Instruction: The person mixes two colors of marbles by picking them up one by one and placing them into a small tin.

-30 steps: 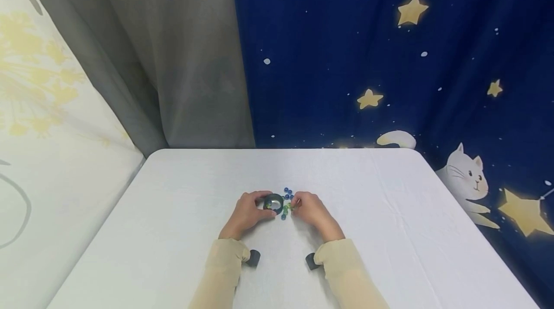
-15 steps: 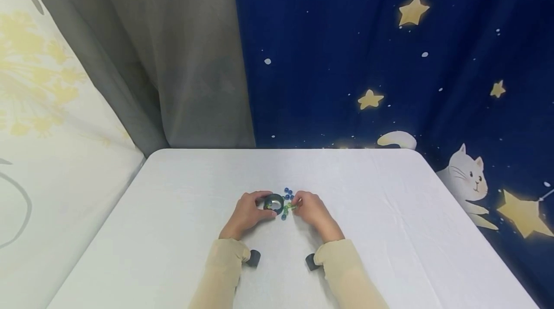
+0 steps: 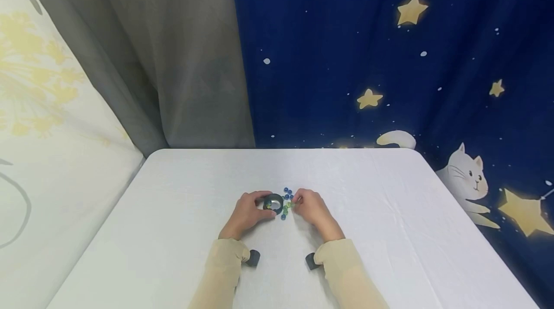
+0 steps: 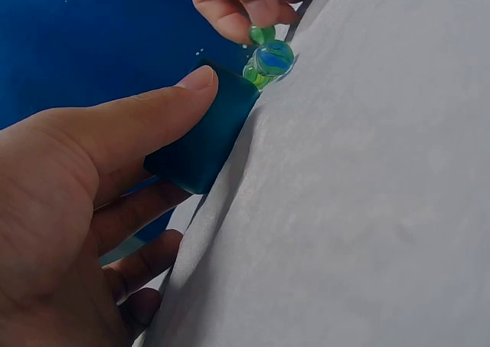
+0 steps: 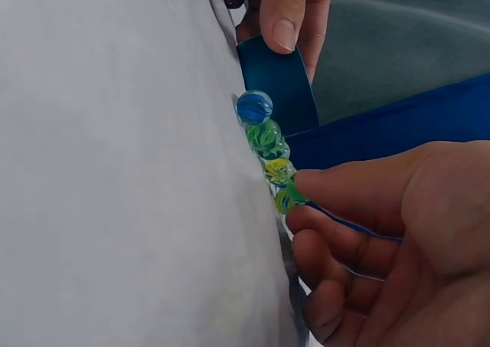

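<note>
Head view: white table (image 3: 173, 232), person seated w/ both forearms in. Left hand (image 3: 245, 213) curled round a small dark ring-shaped container (image 3: 273, 201), thumb on near side, fingers on far side. Right hand (image 3: 312, 209) just beside it, fingertips down among a loose scatter of marbles (image 3: 287, 193), blue and green, touching or near the container's right side. Some marbles look to be inside the ring; too small to count.

Left wrist view: left thumb (image 4: 153, 121) pressed flat against the container wall (image 4: 205, 136), other fingers curled underneath. Right fingertips (image 4: 245, 14) pinch a green marble (image 4: 262, 34) just above a blue-green one (image 4: 273, 56) on the cloth.

Right wrist view: row of marbles along the cloth, blue one (image 5: 254, 106) nearest the container (image 5: 279, 83), green ones (image 5: 266, 139) after it. Right thumb and forefinger (image 5: 344, 190) closed on the last green-yellow marble (image 5: 285, 200); remaining fingers curled loose.

Judgement, doing it well: keep left grip firm so the container doesn't slide; lift one marble only, straight up, w/o nudging the neighbours since they'd roll; carry low over the rim, release inside.
</note>
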`<state>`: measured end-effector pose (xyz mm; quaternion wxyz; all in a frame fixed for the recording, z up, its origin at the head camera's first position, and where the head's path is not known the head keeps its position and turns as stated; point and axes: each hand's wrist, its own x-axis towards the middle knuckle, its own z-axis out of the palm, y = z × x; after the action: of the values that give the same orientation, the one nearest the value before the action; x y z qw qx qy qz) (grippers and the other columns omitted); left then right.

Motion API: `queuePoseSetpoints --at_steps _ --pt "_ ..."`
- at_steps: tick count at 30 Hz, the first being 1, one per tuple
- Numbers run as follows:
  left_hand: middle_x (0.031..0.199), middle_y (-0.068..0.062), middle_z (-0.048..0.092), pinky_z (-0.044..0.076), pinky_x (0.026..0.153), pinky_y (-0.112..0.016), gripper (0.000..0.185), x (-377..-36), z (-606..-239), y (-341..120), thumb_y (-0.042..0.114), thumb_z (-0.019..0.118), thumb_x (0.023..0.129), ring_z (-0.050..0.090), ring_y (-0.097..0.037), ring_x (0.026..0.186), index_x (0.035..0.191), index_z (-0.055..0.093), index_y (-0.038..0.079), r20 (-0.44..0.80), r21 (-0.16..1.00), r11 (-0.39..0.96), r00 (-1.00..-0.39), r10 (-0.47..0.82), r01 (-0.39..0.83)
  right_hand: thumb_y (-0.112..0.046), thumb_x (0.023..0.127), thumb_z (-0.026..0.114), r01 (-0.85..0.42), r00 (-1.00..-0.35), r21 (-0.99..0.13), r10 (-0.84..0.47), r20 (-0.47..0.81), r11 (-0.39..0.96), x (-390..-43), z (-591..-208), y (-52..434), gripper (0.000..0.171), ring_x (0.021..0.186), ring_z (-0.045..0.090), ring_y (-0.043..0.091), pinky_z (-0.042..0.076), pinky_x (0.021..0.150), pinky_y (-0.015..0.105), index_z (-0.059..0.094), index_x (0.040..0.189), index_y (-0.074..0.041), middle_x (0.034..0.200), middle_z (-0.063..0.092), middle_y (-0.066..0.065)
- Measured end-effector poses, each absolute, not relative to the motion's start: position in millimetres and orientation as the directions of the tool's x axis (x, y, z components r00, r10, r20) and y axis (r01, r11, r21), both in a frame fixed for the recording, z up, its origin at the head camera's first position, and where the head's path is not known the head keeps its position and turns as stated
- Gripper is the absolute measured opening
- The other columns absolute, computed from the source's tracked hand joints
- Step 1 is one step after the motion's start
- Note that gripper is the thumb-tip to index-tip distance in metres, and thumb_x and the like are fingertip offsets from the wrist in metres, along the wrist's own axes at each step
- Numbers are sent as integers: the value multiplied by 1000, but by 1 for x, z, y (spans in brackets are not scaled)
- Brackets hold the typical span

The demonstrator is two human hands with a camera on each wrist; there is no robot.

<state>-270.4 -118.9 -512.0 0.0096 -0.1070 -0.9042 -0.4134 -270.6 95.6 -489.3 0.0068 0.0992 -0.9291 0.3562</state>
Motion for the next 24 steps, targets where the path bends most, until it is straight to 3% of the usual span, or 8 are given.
queuePoseSetpoints --at_steps 24 --pt "118 -8 63 45 93 -48 60 -272 -513 -122 33 87 71 55 -29 108 125 66 18 125 745 626 -970 207 229 -3 84 73 -312 -948 -750 -238 210 583 -270 -481 88 15 76 58 11 50 73 32 67 94 -11 80 62 -6"
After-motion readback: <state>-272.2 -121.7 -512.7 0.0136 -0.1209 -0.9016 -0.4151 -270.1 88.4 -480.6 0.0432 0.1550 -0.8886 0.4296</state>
